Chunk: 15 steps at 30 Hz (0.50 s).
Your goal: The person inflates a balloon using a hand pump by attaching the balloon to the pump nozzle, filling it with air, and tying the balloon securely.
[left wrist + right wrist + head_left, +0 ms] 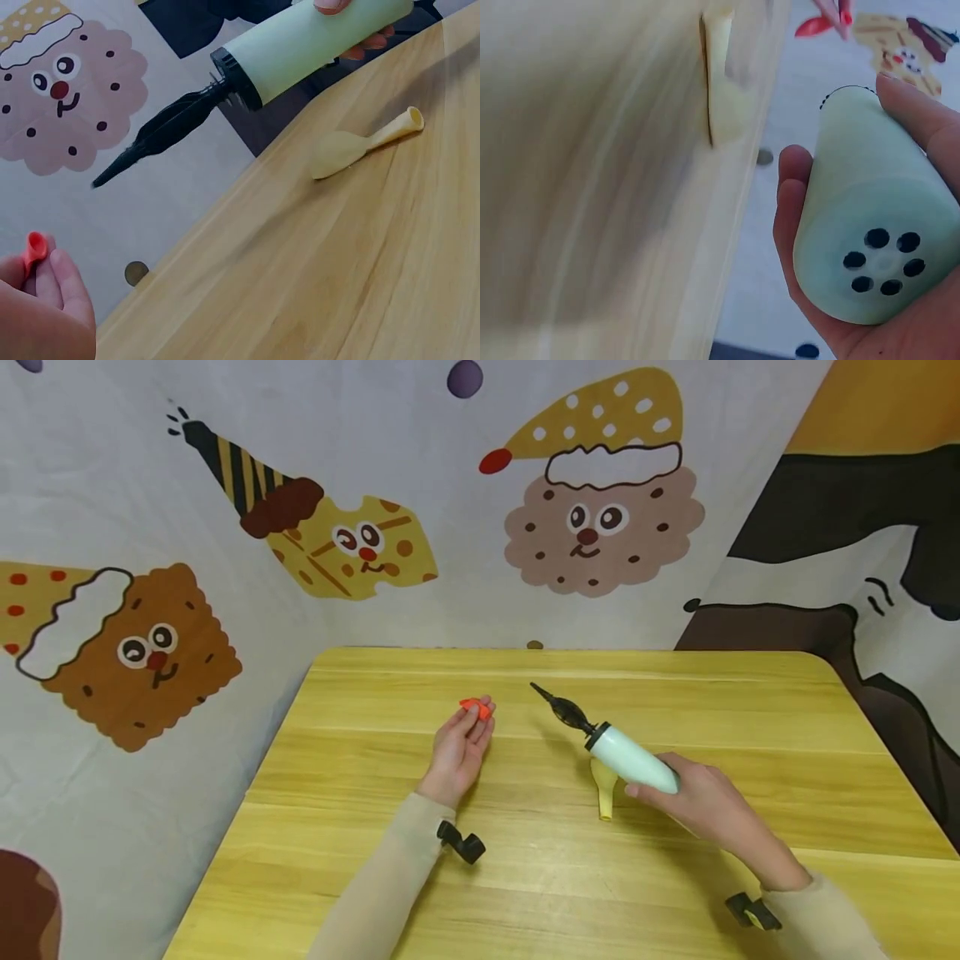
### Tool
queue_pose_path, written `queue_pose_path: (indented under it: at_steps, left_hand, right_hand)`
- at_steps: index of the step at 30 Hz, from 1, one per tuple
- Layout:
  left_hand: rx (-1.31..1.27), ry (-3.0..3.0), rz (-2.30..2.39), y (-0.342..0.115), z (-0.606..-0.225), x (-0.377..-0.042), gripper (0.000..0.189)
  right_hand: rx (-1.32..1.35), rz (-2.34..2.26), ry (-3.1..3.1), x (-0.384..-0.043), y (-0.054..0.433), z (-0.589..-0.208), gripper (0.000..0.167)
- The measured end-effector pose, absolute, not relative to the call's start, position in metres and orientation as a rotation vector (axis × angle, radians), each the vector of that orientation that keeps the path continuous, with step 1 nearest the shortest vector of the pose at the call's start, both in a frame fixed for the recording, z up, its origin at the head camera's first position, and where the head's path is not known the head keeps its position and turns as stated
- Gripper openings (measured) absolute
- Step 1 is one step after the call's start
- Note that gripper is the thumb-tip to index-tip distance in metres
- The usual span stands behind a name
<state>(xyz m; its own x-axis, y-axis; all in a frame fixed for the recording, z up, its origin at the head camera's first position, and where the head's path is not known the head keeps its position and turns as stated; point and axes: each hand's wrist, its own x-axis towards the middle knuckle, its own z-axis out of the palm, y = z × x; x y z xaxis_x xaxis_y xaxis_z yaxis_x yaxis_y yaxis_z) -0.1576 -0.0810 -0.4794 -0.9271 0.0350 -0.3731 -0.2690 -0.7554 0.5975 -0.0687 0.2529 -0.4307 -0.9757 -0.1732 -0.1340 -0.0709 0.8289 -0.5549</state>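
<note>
My left hand (459, 752) pinches a small red-orange balloon (477, 708) between thumb and fingers. In the left wrist view the open mouth of that balloon (35, 244) points up. My right hand (712, 802) grips a pale green balloon pump (633, 760) round its barrel, held above the table. The pump's black nozzle (566, 710) points up and left, toward the left hand but apart from it. In the right wrist view several round holes show in the pump's end (881, 262). A deflated yellow balloon (605, 793) lies on the table, partly hidden under the pump.
The wooden table (360, 760) has its far edge against a cloth backdrop (465, 560) printed with cartoon biscuits and cheese. A dark camera (461, 842) is strapped at the left wrist, another camera (752, 912) at the right.
</note>
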Motion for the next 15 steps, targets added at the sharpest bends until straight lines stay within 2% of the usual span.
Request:
queue_pose_path:
  at_steps: [6, 15]
  left_hand:
    - [-0.522, 0.992, 2.811, -0.077, -0.476, -0.159, 0.043]
    - [-0.515, 1.031, 2.854, -0.073, -0.473, -0.156, 0.047]
  right_hand:
    - [-0.291, -0.929, 2.804, -0.061, 0.233, -0.434, 0.070]
    - [-0.335, -0.962, 2.796, -0.056, 0.222, -0.438, 0.069]
